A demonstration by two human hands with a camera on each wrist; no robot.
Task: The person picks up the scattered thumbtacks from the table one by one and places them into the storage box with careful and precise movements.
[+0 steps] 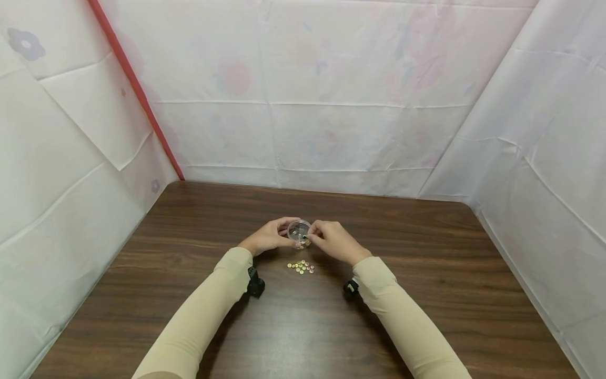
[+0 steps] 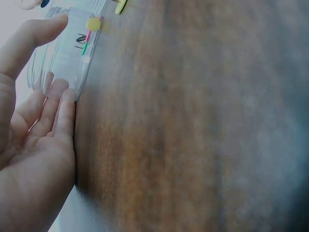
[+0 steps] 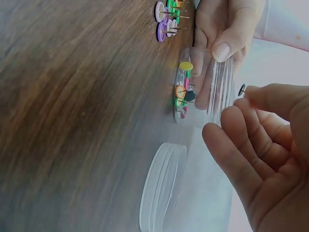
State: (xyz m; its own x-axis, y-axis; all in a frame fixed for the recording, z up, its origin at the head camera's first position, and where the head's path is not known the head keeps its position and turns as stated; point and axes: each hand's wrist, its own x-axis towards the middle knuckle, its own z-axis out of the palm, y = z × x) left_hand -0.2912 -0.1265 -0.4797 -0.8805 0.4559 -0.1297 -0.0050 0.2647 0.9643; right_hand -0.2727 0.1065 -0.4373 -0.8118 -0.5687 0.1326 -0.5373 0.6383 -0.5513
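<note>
My left hand [image 1: 266, 238] holds a clear plastic jar [image 1: 299, 229] upright on the table, thumb on one side and fingers on the other. Inside, several coloured thumbtacks [image 3: 180, 92] lie on the bottom, among them yellow, orange, green and dark ones. Just above the jar's mouth, my right hand [image 1: 337, 243] pinches a black thumbtack [image 3: 242, 90] between thumb and fingertip. On the near side of the jar, a loose group of thumbtacks [image 1: 301, 267] rests on the wood, points up in the right wrist view.
A clear round lid [image 3: 163, 188] lies on the table near the jar in the right wrist view. The brown wooden table [image 1: 303, 321] meets pale patterned cloth [image 1: 307, 137] at the back and sides. Dark wrist cameras [image 1: 256, 285] hang below the sleeves.
</note>
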